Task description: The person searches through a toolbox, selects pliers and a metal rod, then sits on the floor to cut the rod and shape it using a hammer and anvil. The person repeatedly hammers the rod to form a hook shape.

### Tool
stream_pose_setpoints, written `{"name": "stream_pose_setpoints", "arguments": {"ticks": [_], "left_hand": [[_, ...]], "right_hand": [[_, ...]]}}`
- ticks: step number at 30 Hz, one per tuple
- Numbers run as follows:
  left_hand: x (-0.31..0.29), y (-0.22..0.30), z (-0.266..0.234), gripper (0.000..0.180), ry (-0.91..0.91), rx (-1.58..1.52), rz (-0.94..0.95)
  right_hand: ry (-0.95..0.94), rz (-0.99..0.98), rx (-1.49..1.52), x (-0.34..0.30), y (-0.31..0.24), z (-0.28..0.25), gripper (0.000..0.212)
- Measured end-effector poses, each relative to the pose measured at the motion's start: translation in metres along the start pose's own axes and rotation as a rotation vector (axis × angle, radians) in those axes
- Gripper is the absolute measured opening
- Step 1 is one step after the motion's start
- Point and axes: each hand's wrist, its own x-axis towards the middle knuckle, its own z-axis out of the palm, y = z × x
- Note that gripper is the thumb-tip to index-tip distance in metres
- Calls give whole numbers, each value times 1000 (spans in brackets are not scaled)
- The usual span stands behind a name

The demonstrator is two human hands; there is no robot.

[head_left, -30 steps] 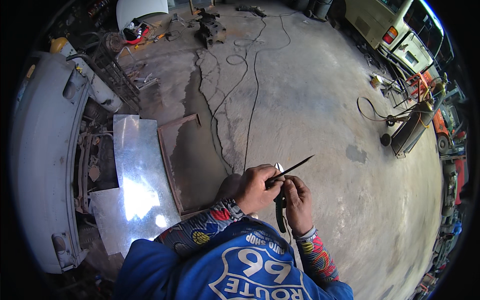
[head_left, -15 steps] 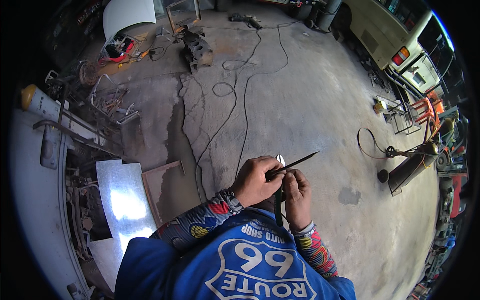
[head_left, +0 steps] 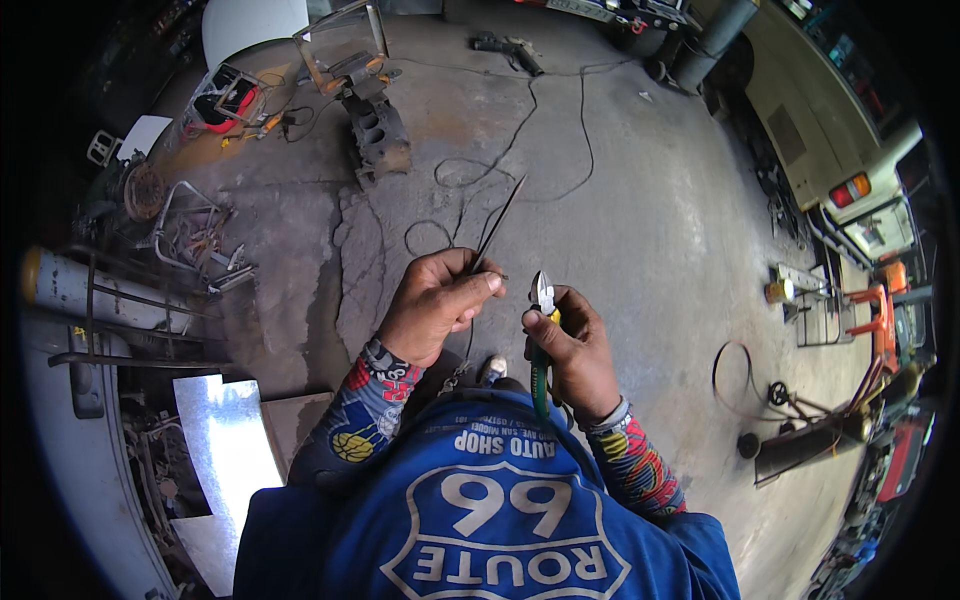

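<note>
My left hand (head_left: 436, 308) is closed in a pinch around a thin, dark, pointed strip (head_left: 502, 217). The strip slants up and away from my fingers, tip at the far end. In my right hand (head_left: 582, 352) are diagonal cutters (head_left: 543, 292) with green and yellow handles, jaws pointing up and seemingly closed. My thumb presses on their upper handle, and the lower handles run down in front of my blue shirt. The cutter jaws stand just right of my left fingertips, apart from the strip. What lies under my left fingers is hidden.
An engine block (head_left: 377, 138) sits on the concrete ahead, with black cables (head_left: 588, 130) looping across the floor. Shiny sheet metal (head_left: 228, 440) lies at the left, near a gas cylinder (head_left: 110, 292). A wheeled trolley (head_left: 810, 445) and orange chair (head_left: 880, 325) stand right.
My hands have moved apart, and the cutters are now clear of the strip. The strip has swung from pointing right to pointing up and away in my left hand.
</note>
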Motion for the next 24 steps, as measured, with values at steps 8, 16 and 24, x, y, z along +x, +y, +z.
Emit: {"name": "stream_pose_setpoints", "arguments": {"ticks": [8, 16, 24], "left_hand": [[248, 54, -38, 10, 40, -255, 4], [496, 150, -92, 9, 76, -350, -84], [724, 212, -142, 8, 106, -439, -54]], "right_hand": [[-103, -69, -224, 265, -81, -28, 23], [-106, 47, -163, 500, -197, -63, 36], [-353, 314, -78, 736, -222, -94, 34]]}}
